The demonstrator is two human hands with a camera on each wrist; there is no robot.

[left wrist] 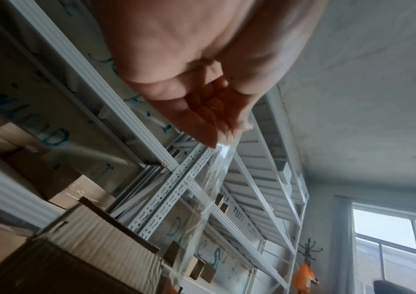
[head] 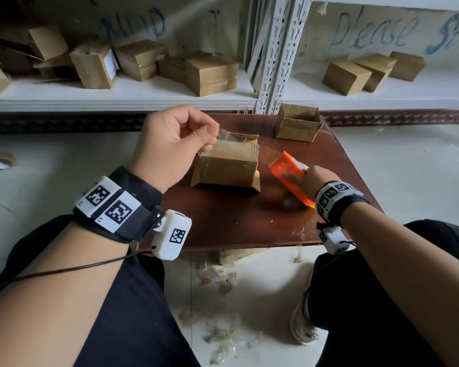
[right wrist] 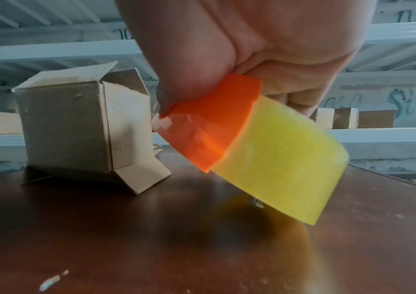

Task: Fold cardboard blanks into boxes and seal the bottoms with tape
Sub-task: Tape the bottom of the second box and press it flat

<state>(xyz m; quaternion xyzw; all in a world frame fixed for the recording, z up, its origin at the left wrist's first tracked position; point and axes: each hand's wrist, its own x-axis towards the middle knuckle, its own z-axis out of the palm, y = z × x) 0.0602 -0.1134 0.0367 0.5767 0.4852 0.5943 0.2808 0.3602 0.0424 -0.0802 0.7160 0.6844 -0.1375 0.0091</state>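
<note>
The left hand [head: 170, 144] pinches the free end of a clear tape strip [head: 224, 135] just above the upturned cardboard box [head: 228, 165]; the box stands on its open flaps on the brown table [head: 236, 223], below and right of the fingers. The right hand [head: 312, 181] grips an orange tape dispenser [head: 289, 176] with its yellow roll, just right of the box; the dispenser is above the table.

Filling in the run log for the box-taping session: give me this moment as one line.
left hand: pinches clear tape strip | right hand: grips orange tape dispenser | brown cardboard box: upside down on brown wooden table
</note>
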